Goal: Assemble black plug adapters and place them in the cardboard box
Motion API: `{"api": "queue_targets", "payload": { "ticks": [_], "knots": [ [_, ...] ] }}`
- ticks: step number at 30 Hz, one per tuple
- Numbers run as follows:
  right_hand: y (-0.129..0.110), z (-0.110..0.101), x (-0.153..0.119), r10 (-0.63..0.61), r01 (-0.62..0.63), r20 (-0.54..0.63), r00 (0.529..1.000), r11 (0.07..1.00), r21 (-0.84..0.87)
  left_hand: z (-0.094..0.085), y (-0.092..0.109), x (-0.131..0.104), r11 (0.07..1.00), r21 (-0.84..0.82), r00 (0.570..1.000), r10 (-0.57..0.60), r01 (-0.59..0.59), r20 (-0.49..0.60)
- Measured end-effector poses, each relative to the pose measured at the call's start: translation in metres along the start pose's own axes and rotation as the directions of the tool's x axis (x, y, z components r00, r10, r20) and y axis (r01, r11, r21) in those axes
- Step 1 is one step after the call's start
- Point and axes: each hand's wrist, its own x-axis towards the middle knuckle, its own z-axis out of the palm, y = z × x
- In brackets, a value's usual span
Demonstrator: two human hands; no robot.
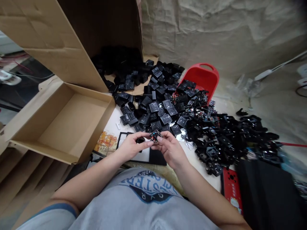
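A small dark circuit board (155,135) with tiny coloured parts is held up in front of my chest. My right hand (171,150) grips it between thumb and fingers from the right. From the left, my left hand (133,145) pinches its edge with thumb and forefinger. Something black (140,140) shows in the gap of my left hand; whether it is held or lies behind cannot be made out. Below the hands is a black frame (157,156) with a white area. Just beyond them spreads a heap of black square plastic housings (166,105).
An open cardboard box (81,108) stands at left, beside a larger carton (59,38). A red plastic scoop (199,76) sits behind piled circuit boards (201,107). Black plastic parts (227,140) are heaped at right, near a red panel (232,191) and a black block (266,191).
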Motion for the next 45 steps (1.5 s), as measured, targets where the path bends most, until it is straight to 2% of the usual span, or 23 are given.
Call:
{"api": "queue_targets", "payload": {
  "ticks": [2,4,5,6,7,8,9,10,11,12,13,15,18,22,28,30,34,39,42,45],
  "knots": [
    [0.004,0.002,0.001,-0.003,0.003,0.003,1.0,1.0,0.012,0.0,-0.004,-0.001,0.999,-0.032,0.999,0.04,-0.04,-0.007],
    [0.0,-0.005,0.003,-0.06,0.061,0.013,0.998,0.982,-0.177,-0.004,-0.007,-0.003,0.998,-0.054,0.999,0.026,-0.028,-0.035],
    [-0.005,-0.011,0.006,-0.136,0.131,0.011,0.991,0.932,-0.339,-0.009,-0.008,-0.004,0.998,-0.059,0.998,-0.005,0.002,-0.058],
    [-0.012,-0.018,0.009,-0.23,0.21,0.028,0.973,0.828,-0.52,-0.014,-0.008,-0.005,0.998,-0.058,0.996,-0.04,0.035,-0.083],
    [-0.02,-0.025,0.012,-0.331,0.288,0.073,0.941,0.666,-0.688,-0.02,-0.009,-0.007,0.996,-0.055,0.991,-0.069,0.063,-0.11],
    [-0.028,-0.031,0.016,-0.377,0.341,0.163,0.912,0.475,-0.811,-0.025,-0.011,-0.009,0.995,-0.047,0.987,-0.094,0.088,-0.129],
    [-0.034,-0.035,0.02,-0.352,0.376,0.272,0.896,0.273,-0.885,-0.03,-0.013,-0.012,0.993,-0.029,0.984,-0.113,0.11,-0.135],
    [-0.039,-0.037,0.024,-0.242,0.404,0.379,0.893,0.066,-0.912,-0.035,-0.016,-0.016,0.992,-0.003,0.984,-0.128,0.128,-0.126],
    [-0.041,-0.037,0.028,-0.073,0.436,0.446,0.892,-0.12,-0.892,-0.038,-0.02,-0.02,0.989,0.024,0.985,-0.14,0.143,-0.105],
    [-0.04,-0.034,0.031,0.101,0.471,0.461,0.882,-0.266,-0.841,-0.039,-0.024,-0.024,0.987,0.048,0.986,-0.151,0.155,-0.076],
    [-0.037,-0.031,0.034,0.241,0.501,0.44,0.865,-0.372,-0.781,-0.04,-0.029,-0.028,0.984,0.072,0.986,-0.163,0.165,-0.036],
    [-0.027,-0.024,0.04,0.37,0.529,0.385,0.845,-0.478,-0.701,-0.04,-0.038,-0.034,0.978,0.124,0.984,-0.172,0.166,0.044],
    [-0.013,-0.019,0.046,0.389,0.527,0.364,0.846,-0.51,-0.68,-0.039,-0.051,-0.036,0.965,0.228,0.984,-0.153,0.129,0.095],
    [-0.011,-0.022,0.045,0.398,0.511,0.332,0.855,-0.542,-0.667,-0.043,-0.061,-0.029,0.947,0.303,0.99,-0.131,0.108,0.059],
    [-0.013,-0.029,0.033,0.267,0.369,0.257,0.929,-0.608,-0.703,-0.042,-0.063,-0.017,0.954,0.263,0.988,-0.152,0.146,0.001],
    [-0.011,-0.029,0.031,0.251,0.368,0.27,0.93,-0.596,-0.713,-0.041,-0.062,-0.015,0.956,0.253,0.988,-0.152,0.147,-0.001],
    [-0.006,-0.026,0.036,0.321,0.431,0.296,0.9,-0.552,-0.713,-0.039,-0.057,-0.014,0.936,0.29,0.976,-0.214,0.197,0.029],
    [-0.004,-0.024,0.043,0.335,0.446,0.307,0.891,-0.518,-0.73,-0.041,-0.055,-0.014,0.921,0.323,0.969,-0.242,0.216,0.041],
    [-0.007,-0.026,0.043,0.301,0.424,0.308,0.903,-0.494,-0.759,-0.041,-0.055,-0.015,0.928,0.298,0.971,-0.237,0.221,0.017],
    [-0.009,-0.031,0.038,0.204,0.345,0.28,0.938,-0.479,-0.807,-0.038,-0.053,-0.018,0.94,0.261,0.974,-0.225,0.221,-0.016]
  ]
}}
